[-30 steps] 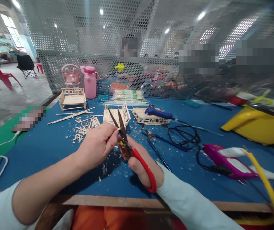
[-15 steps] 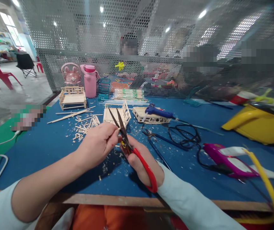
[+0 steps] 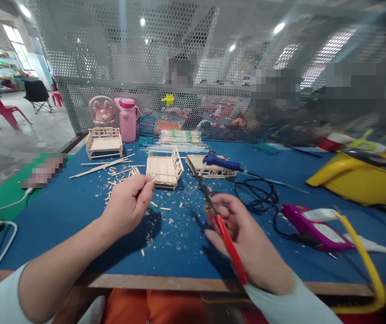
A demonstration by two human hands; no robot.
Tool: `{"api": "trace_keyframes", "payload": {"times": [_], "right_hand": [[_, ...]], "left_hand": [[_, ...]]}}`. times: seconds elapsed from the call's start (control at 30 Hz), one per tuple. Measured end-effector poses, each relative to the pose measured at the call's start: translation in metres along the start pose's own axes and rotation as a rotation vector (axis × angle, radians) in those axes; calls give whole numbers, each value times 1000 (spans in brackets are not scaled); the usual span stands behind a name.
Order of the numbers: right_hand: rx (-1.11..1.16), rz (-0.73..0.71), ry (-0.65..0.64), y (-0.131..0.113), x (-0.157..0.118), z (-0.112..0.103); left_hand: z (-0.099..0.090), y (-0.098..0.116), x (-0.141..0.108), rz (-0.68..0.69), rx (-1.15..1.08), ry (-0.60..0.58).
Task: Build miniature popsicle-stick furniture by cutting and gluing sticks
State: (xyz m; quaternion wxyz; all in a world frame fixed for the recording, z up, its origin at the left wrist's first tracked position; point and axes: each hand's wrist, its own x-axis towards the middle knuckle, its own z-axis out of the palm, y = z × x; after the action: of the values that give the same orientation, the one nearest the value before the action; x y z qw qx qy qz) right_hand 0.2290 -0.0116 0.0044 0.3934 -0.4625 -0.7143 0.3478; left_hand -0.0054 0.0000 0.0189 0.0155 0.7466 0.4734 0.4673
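Note:
My left hand is closed in a pinch, the tip of a small wooden stick showing at the fingertips. Just beyond those fingers a miniature stick-built bed stands on the blue tabletop. My right hand, off to the right and low over the table, holds red-handled scissors loosely, thumb and fingers partly uncurled. Their blades point away from me and look closed. Ahead of them lies a blue glue gun on a second stick model.
Cut sticks and shavings litter the mat. Behind stand another stick model, a pink bottle and a perforated metal screen. At right are a black cable, a purple-white tool and a yellow container.
My right hand has moved right with the scissors, away from my left hand, and its grip has loosened. The blades have closed. My left hand has shifted slightly left, still pinching.

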Motion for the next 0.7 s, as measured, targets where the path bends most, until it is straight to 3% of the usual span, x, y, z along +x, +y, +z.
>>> {"api": "trace_keyframes", "payload": {"times": [0.1, 0.2, 0.33, 0.5, 0.63, 0.7], "right_hand": [[-213, 126, 71, 23, -30, -36], [-561, 211, 124, 46, -46, -60], [-941, 89, 238, 61, -29, -67], [-999, 22, 232, 51, -10, -66], [-934, -73, 278, 24, -28, -70], [-791, -122, 217, 9, -25, -67]], "left_hand": [[-1, -4, -1, 48, 54, -4], [3, -5, -4, 183, 157, -47], [10, -3, -10, 298, 280, -139], [11, -8, -10, 261, 377, -338], [8, -20, -5, 134, 426, -295], [8, -26, -4, 72, 443, -263]]}}
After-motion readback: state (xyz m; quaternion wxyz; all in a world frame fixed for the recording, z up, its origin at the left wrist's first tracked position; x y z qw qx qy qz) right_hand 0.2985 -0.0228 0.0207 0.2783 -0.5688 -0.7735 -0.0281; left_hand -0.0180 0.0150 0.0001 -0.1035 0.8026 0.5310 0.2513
